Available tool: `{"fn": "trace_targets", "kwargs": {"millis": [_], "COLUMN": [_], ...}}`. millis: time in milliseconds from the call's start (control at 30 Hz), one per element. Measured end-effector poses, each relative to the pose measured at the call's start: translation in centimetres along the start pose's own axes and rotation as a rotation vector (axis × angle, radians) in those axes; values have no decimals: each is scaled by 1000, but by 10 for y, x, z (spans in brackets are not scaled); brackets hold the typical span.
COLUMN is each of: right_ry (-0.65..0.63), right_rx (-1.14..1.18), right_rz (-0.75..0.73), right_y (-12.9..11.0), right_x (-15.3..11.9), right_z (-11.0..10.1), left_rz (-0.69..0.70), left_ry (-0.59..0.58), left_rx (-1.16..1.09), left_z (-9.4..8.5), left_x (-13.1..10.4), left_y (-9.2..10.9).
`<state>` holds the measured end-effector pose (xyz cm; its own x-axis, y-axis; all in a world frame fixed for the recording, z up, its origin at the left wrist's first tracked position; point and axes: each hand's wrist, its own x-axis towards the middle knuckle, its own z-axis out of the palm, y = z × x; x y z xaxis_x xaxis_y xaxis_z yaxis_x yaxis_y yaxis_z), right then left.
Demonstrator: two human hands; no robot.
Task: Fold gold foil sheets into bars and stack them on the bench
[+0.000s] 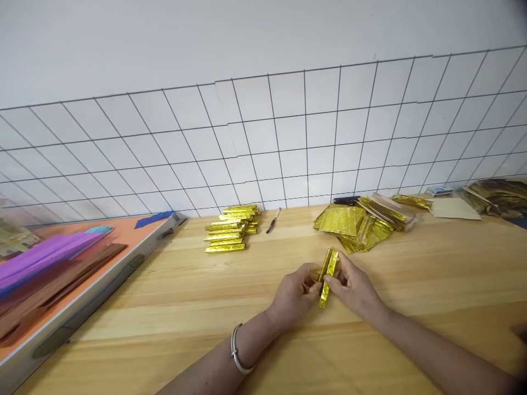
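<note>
A strip of shiny gold foil paper [329, 278], folded lengthwise, is held up between both hands above the wooden table. My left hand [295, 293], with a silver bangle on its wrist, pinches the paper's left side. On the right side, my right hand [353, 284] grips it with the thumb across the front. Parts of the fingers are hidden behind the paper. Beyond the hands lies a loose pile of flat gold foil sheets [341, 220]. Farther left, several folded gold foil strips [225, 248] are stacked.
A pen [273, 220] lies near the tiled wall [288, 131]. At left, an orange-topped raised board [123, 233] carries purple paper [49, 255] and brown paper [69, 274]. At the far right sit a pale card [455, 209] and darker foil sheets [500, 198] on the wooden table [164, 318].
</note>
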<state>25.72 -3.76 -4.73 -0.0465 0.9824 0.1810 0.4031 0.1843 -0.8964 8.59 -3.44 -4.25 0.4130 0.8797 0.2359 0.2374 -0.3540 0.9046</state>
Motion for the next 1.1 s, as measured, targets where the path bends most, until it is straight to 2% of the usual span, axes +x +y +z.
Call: {"fn": "trace_targets", "kwargs": {"millis": [267,500,767,900,1100], "right_ry": [66,132,59,49,22], "right_rx": [-71,-11,38,139,240], "right_rz": [17,34,31,48,34], "right_y": [-6,-3,6,11,11], "right_x": [-2,1,2,5,4], "right_z": [1,0,0,0,0], "left_rz": [-12,-89,-88,-75,-47], "left_ry": [-15,3,-24,-62,-98], "left_rx": [-91,-347,-376,-405,-330], "left_z": [1,-1,-1,-1,0], "left_x": [0,5,6,5,2], "left_y": [4,-5,-2,1,-2]}}
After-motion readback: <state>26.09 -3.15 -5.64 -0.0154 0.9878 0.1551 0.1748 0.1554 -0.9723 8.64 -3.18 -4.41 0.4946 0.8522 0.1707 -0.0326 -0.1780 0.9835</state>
